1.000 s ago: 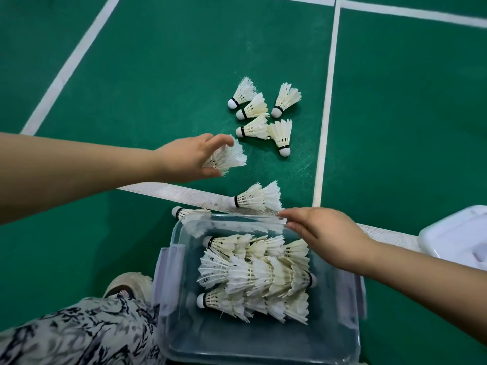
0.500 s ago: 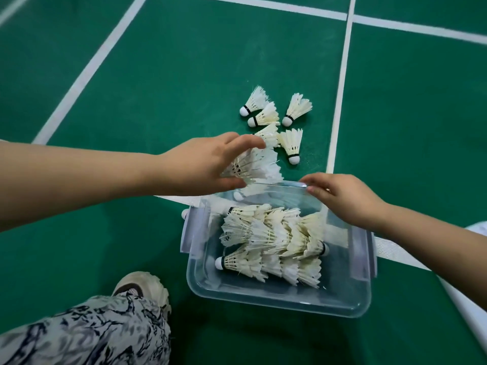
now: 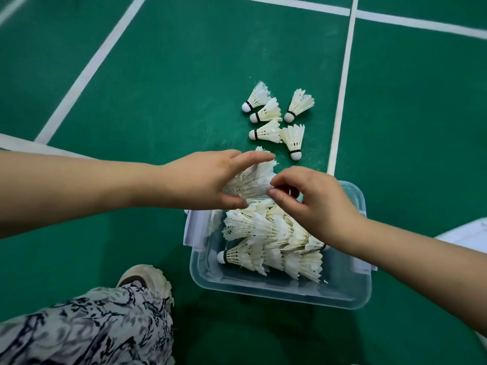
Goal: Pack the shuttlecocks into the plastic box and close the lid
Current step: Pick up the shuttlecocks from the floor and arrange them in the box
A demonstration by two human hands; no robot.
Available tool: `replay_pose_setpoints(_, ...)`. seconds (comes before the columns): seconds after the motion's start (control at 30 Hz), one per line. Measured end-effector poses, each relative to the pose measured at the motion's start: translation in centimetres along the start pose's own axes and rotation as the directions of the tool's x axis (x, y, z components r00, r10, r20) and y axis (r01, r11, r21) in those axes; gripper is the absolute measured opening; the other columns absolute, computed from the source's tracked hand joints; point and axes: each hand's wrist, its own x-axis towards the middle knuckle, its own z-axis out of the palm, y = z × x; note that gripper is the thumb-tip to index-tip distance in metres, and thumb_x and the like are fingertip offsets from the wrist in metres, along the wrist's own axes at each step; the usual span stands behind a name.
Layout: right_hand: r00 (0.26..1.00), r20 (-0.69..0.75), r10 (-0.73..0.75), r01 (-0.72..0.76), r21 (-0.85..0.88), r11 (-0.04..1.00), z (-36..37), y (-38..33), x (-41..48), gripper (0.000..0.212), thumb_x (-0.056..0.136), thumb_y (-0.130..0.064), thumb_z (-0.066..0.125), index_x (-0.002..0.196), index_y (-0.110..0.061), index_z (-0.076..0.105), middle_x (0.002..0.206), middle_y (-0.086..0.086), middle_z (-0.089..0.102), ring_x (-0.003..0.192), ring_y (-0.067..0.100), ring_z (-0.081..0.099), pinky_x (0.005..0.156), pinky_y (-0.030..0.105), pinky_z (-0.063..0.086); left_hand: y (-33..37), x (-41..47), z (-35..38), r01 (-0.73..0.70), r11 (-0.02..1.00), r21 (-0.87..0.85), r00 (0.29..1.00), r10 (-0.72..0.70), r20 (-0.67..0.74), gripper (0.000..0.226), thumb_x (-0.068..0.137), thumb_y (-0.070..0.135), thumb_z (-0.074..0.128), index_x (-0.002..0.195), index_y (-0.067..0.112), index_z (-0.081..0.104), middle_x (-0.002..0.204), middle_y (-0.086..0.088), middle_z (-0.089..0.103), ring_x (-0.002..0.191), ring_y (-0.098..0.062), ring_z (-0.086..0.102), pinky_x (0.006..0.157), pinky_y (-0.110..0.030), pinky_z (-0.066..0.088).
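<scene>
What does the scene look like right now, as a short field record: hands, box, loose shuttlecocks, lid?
left hand: holds shuttlecocks above the far end of the box
right hand: over the box, fingertips pinching at the feathers of the held shuttlecocks
plastic box: clear, open, on the green court floor
box contents: rows of nested shuttlecocks lying on their sides
loose shuttlecocks: five on the floor beyond the box
lid: white, only partly in view at the right edge, not on the box

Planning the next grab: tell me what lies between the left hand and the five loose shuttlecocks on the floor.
In the head view, only bare green floor separates the left hand from the five loose shuttlecocks.
</scene>
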Motion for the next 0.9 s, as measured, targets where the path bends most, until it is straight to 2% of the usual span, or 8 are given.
replay_pose_setpoints(0.07, 0.997, -0.005, 0.079, -0.079, 0.071, 0.994, 0.2, 0.1, -0.6, 0.011, 0.087, -0.030, 0.058, 0.077, -0.024, 0.059, 0.058, -0.017, 0.048, 0.058, 0.000, 0.047, 0.056, 0.012, 0.034, -0.3, -0.3, 0.0, 0.016, 1.000, -0.005, 1.000, -0.017, -0.021, 0.089, 0.077, 0.048, 0.062, 0.131, 0.057, -0.009, 0.129, -0.001, 0.049, 0.105, -0.015, 0.051, 0.089, -0.031, 0.043)
replay_pose_setpoints(0.17, 0.981, 0.010, 0.193, -0.193, 0.128, 0.973, 0.7, 0.4, -1.8, 0.022, 0.088, -0.023, 0.059, 0.070, -0.031, 0.049, 0.054, -0.014, 0.049, 0.061, -0.004, 0.050, 0.054, 0.010, 0.036, -1.0, -0.5, -0.3, 0.052, 0.998, -0.044, 0.996, -0.055, -0.065, 0.095, 0.077, 0.045, 0.065, 0.132, 0.054, -0.011, 0.130, 0.000, 0.048, 0.092, -0.006, 0.040, 0.081, -0.022, 0.034)
replay_pose_setpoints(0.27, 0.954, 0.028, 0.300, -0.300, 0.188, 0.935, 1.6, 0.9, -2.5, 0.030, 0.089, -0.021, 0.058, 0.065, -0.035, 0.046, 0.055, -0.011, 0.049, 0.057, 0.000, 0.049, 0.052, 0.011, 0.035, -1.6, -0.7, -0.4, 0.069, 0.996, -0.054, 0.995, -0.072, -0.067, 0.096, 0.076, 0.043, 0.067, 0.137, 0.050, -0.007, 0.130, 0.000, 0.048, 0.090, -0.005, 0.038, 0.080, -0.021, 0.032)
replay_pose_setpoints(0.4, 0.911, 0.066, 0.407, -0.409, 0.270, 0.872, 2.9, 1.6, -2.8, 0.029, 0.089, -0.019, 0.058, 0.063, -0.029, 0.049, 0.056, -0.006, 0.046, 0.054, 0.007, 0.040, 0.051, 0.019, 0.033, -2.0, -0.9, -0.2, 0.064, 0.998, -0.025, 0.996, -0.065, -0.060, 0.094, 0.075, 0.042, 0.067, 0.134, 0.052, -0.006, 0.129, -0.001, 0.049, 0.094, -0.010, 0.044, 0.083, -0.025, 0.038)
replay_pose_setpoints(0.6, 0.887, 0.147, 0.437, -0.461, 0.257, 0.849, 3.8, 3.0, -2.7, 0.025, 0.090, -0.021, 0.056, 0.065, -0.024, 0.052, 0.058, -0.005, 0.047, 0.058, 0.012, 0.042, 0.059, 0.029, 0.039, -3.6, -1.3, 0.1, 0.110, 0.994, 0.009, 0.984, -0.108, -0.139, 0.089, 0.076, 0.041, 0.067, 0.141, 0.041, 0.007, 0.124, -0.002, 0.048, 0.103, -0.020, 0.050, 0.086, -0.030, 0.041)
replay_pose_setpoints(0.77, 0.888, 0.191, 0.418, -0.446, 0.140, 0.884, 4.5, 3.6, -0.5, 0.023, 0.091, -0.024, 0.056, 0.070, -0.030, 0.050, 0.067, -0.015, 0.050, 0.065, 0.009, 0.047, 0.060, 0.025, 0.037, -3.7, -1.6, 0.3, 0.102, 0.995, -0.004, 0.982, -0.102, -0.160, 0.087, 0.076, 0.042, 0.066, 0.140, 0.041, 0.007, 0.124, -0.001, 0.046, 0.104, -0.019, 0.050, 0.087, -0.031, 0.041)
replay_pose_setpoints(0.83, 0.892, 0.233, 0.388, -0.425, 0.140, 0.894, 4.9, 3.3, 0.3, 0.014, 0.091, -0.024, 0.056, 0.077, -0.025, 0.054, 0.070, -0.015, 0.051, 0.068, 0.011, 0.048, 0.065, 0.027, 0.039, -3.3, -1.5, 0.3, 0.078, 0.997, -0.004, 0.986, -0.077, -0.151, 0.087, 0.077, 0.043, 0.066, 0.141, 0.041, 0.007, 0.124, -0.001, 0.046, 0.105, -0.019, 0.049, 0.088, -0.031, 0.041)
replay_pose_setpoints(0.9, 0.897, 0.270, 0.350, -0.404, 0.178, 0.898, 5.2, 3.1, 0.7, 0.017, 0.091, -0.023, 0.056, 0.075, -0.027, 0.053, 0.067, -0.015, 0.051, 0.064, 0.008, 0.047, 0.065, 0.028, 0.039, -3.1, -1.4, 0.3, 0.061, 0.998, 0.004, 0.988, -0.060, -0.145, 0.086, 0.077, 0.042, 0.065, 0.141, 0.040, 0.007, 0.126, -0.001, 0.045, 0.107, -0.018, 0.048, 0.088, -0.028, 0.039)
